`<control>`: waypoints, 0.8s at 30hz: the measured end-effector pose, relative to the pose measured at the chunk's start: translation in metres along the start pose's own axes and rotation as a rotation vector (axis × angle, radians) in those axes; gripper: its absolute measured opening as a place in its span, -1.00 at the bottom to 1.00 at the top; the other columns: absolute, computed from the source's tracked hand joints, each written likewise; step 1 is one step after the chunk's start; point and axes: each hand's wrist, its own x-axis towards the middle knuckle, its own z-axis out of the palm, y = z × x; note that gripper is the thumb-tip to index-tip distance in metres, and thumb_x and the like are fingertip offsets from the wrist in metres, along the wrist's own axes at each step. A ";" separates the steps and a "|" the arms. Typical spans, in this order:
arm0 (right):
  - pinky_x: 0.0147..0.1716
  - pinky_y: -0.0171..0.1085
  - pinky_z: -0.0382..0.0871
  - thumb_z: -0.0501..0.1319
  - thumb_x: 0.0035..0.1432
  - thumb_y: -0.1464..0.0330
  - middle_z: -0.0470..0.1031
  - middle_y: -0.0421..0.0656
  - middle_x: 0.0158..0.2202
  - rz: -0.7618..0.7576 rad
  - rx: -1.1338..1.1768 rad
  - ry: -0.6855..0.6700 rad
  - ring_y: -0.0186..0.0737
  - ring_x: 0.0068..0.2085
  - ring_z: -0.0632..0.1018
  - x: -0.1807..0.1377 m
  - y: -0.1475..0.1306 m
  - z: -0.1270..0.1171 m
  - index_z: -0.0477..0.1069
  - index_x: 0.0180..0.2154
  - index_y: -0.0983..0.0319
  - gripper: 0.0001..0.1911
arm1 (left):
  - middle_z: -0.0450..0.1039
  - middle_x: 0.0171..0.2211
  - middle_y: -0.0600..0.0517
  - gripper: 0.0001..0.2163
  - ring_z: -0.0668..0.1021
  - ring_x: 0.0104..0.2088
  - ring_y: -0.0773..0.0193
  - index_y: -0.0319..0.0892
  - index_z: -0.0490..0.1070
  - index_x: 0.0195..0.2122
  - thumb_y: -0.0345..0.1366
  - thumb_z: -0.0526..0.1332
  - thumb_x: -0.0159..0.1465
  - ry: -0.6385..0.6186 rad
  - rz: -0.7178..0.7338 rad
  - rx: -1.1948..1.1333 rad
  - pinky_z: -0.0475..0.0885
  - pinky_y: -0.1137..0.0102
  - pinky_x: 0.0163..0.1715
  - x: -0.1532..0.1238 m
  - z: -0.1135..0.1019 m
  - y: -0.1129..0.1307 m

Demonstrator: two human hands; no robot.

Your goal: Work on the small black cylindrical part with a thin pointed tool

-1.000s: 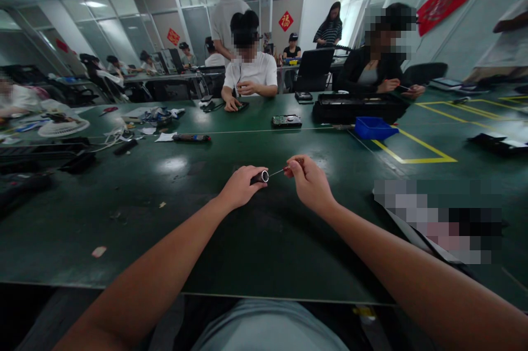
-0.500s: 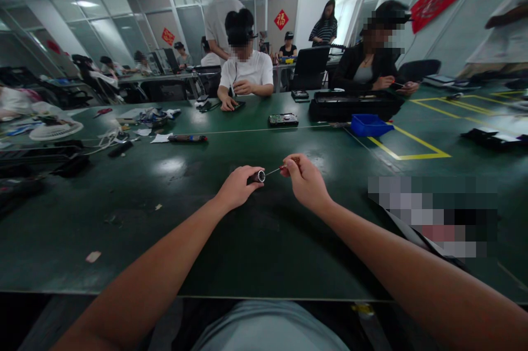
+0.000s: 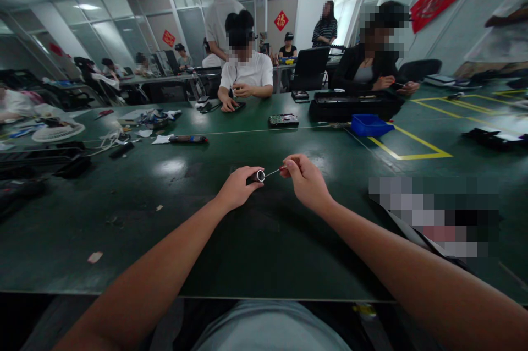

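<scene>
My left hand (image 3: 236,190) is wrapped round a short dark cylinder with a silver rim (image 3: 260,176), whose open round end points to the right. Most of that cylinder is hidden by my fingers. Between thumb and fingers, my right hand (image 3: 308,181) grips a thin screwdriver (image 3: 273,173) with a red handle. Its shaft slants down and left to the cylinder's rimmed end; whether the tip touches inside I cannot tell. Both hands are just above the green table (image 3: 264,246).
Across the table sits a person in white (image 3: 247,73), behind a circuit-board-like drive (image 3: 283,120). A blue bin (image 3: 371,125) stands by a long black casing (image 3: 357,106) at back right. A dark pen-shaped tool (image 3: 188,140) and loose parts lie left. A blurred-out flat object (image 3: 433,216) is at right.
My hands, the cylinder and the screwdriver keep almost the same places. The view has shifted very slightly.
</scene>
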 end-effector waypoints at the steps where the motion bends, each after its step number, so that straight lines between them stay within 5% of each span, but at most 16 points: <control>1: -0.25 -0.14 0.44 0.04 0.33 0.20 0.53 -0.17 -0.38 0.011 0.009 -0.008 -0.19 -0.33 0.58 0.000 0.000 0.000 0.35 -0.23 0.17 -0.78 | 0.50 -0.05 -0.02 -0.62 0.50 -0.04 0.15 -0.11 0.44 0.09 -0.34 0.32 0.24 -0.003 0.002 0.003 0.35 0.23 0.03 0.000 0.000 0.000; 24: -0.24 -0.14 0.44 0.04 0.34 0.19 0.53 -0.17 -0.38 -0.002 -0.016 0.002 -0.19 -0.32 0.57 -0.002 -0.005 -0.003 0.35 -0.23 0.17 -0.78 | 0.50 -0.02 -0.03 -0.63 0.49 -0.01 0.14 -0.10 0.42 0.10 -0.32 0.30 0.25 -0.009 0.009 0.010 0.34 0.20 0.07 -0.001 0.000 0.000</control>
